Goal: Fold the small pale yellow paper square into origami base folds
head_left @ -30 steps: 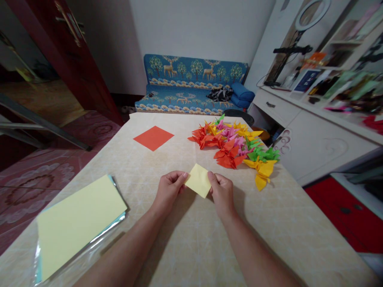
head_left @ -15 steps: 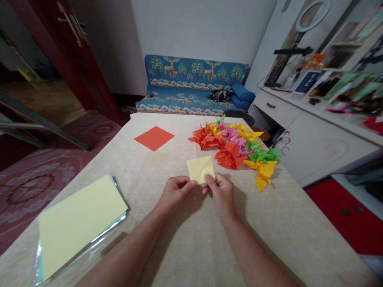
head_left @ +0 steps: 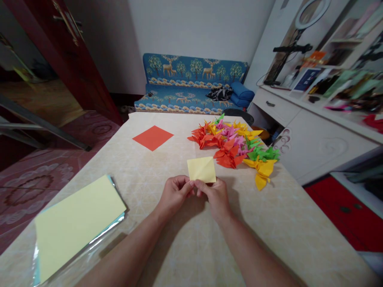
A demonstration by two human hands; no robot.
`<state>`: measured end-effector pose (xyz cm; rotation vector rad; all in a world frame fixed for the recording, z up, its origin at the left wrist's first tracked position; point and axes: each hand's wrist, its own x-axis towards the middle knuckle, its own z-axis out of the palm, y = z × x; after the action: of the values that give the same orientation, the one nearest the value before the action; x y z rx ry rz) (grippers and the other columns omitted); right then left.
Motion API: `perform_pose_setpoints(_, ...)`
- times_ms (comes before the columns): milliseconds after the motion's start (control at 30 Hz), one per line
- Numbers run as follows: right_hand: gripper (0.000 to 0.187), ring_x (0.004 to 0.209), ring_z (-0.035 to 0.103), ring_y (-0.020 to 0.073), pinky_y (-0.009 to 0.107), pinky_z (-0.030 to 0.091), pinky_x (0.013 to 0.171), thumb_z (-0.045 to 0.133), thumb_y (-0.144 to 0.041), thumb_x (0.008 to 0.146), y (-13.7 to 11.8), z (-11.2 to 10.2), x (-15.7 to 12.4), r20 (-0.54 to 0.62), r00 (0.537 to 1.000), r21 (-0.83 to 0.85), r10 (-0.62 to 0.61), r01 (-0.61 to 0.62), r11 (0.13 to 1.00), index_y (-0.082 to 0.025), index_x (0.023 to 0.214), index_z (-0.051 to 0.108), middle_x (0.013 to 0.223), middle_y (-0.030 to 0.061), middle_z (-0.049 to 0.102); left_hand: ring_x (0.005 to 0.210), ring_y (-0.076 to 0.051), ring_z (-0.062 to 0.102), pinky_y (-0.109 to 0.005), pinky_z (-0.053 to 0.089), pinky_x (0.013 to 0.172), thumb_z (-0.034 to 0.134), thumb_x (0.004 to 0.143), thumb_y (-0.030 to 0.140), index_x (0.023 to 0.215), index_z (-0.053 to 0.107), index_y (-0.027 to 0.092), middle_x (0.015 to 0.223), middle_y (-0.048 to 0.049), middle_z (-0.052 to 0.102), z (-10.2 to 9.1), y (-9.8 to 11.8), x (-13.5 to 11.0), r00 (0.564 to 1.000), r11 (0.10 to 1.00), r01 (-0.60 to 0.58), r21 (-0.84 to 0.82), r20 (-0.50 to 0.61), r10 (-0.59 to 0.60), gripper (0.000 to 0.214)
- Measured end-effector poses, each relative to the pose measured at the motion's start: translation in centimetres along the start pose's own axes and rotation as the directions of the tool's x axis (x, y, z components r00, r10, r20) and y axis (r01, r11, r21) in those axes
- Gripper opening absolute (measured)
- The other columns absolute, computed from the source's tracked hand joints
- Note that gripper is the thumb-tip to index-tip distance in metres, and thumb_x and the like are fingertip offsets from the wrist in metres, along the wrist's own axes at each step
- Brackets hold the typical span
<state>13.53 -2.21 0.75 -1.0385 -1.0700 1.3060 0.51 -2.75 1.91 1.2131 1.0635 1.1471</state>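
Note:
A small folded square of pale yellow paper is held above the table, tilted toward me. My left hand pinches its lower left corner between thumb and fingers. Along the lower edge, my right hand grips it too, its thumb beside the left thumb near the bottom left. Some fingers of both hands are hidden behind the paper. Beyond the hands to the right lies a pile of folded paper cranes in red, orange, pink and green. A flat red paper square rests at the far left.
A stack of yellow and blue paper sheets in a clear sleeve lies at the table's left. The patterned tabletop spreads under my arms. Behind it stands a blue sofa; a white cabinet is on the right, a dark red door on the left.
My right thumb has slid left along the lower edge of the yellow paper, close to my left thumb. The left hand keeps its pinch. Elsewhere the view has shifted only slightly.

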Motion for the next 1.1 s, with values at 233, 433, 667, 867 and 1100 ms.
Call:
perform_pose_setpoints(233, 0.029, 0.038, 0.042, 0.0067, 0.019, 0.030, 0.041, 0.071, -0.039, 0.069, -0.5, -1.4, 0.8, -0.166, 0.985, -0.077, -0.039, 0.026, 0.997, -0.015, 0.058, 0.058, 0.044, -0.0024, 0.055, 0.043, -0.007, 0.040, -0.020, 0.026, 0.045, 0.066, 0.073, 0.040, 0.054, 0.058, 0.013, 0.047, 0.0005, 0.053, -0.3, -0.1, 0.2, 0.996, 0.999, -0.005, 0.038, -0.086, 0.008, 0.034)
perform_pose_setpoints(433, 0.029, 0.044, 0.048, 0.0081, 0.020, 0.040, 0.045, 0.067, -0.043, 0.071, 0.0, -1.7, 1.5, -0.323, 0.944, 0.126, -0.066, 0.112, 0.986, -0.018, 0.068, 0.053, 0.053, -0.0054, 0.053, 0.045, -0.007, 0.039, -0.021, 0.027, 0.047, 0.068, 0.070, 0.038, 0.054, 0.063, 0.013, 0.048, 0.0018, 0.051, -0.1, 0.2, 0.3, 0.985, 0.998, 0.007, -0.065, -0.170, -0.018, 0.030)
perform_pose_setpoints(667, 0.021, 0.061, 0.060, 0.0136, 0.022, 0.046, 0.052, 0.066, -0.038, 0.074, -0.3, -0.1, 0.5, 0.111, 0.994, -0.044, -0.017, 0.022, 0.999, -0.018, 0.073, 0.059, 0.067, 0.0001, 0.063, 0.061, -0.011, 0.049, -0.022, 0.034, 0.053, 0.069, 0.072, 0.033, 0.067, 0.071, 0.016, 0.070, -0.0020, 0.060, 0.3, 0.4, 0.3, 0.990, 0.987, -0.062, -0.149, -0.132, 0.043, 0.018)
perform_pose_setpoints(867, 0.023, 0.048, 0.055, 0.0103, 0.019, 0.044, 0.045, 0.063, -0.037, 0.077, -0.5, 0.2, 0.2, 0.021, 0.998, -0.084, -0.064, 0.065, 0.994, -0.016, 0.071, 0.057, 0.056, -0.0018, 0.059, 0.058, -0.011, 0.044, -0.023, 0.033, 0.054, 0.063, 0.078, 0.035, 0.060, 0.068, 0.015, 0.060, -0.0003, 0.052, 0.2, 0.7, 0.0, 0.996, 0.996, -0.079, -0.045, -0.055, 0.077, 0.027)
perform_pose_setpoints(1100, 0.028, 0.041, 0.052, 0.0099, 0.019, 0.040, 0.041, 0.056, -0.039, 0.082, -0.6, 0.5, 0.0, 0.024, 0.997, -0.135, -0.078, 0.081, 0.988, -0.016, 0.066, 0.056, 0.048, -0.0029, 0.056, 0.063, -0.015, 0.047, -0.026, 0.035, 0.060, 0.058, 0.080, 0.040, 0.050, 0.062, 0.017, 0.058, -0.0022, 0.054, 0.5, 0.1, 0.3, 0.990, 0.989, -0.129, 0.067, -0.041, 0.132, 0.038)
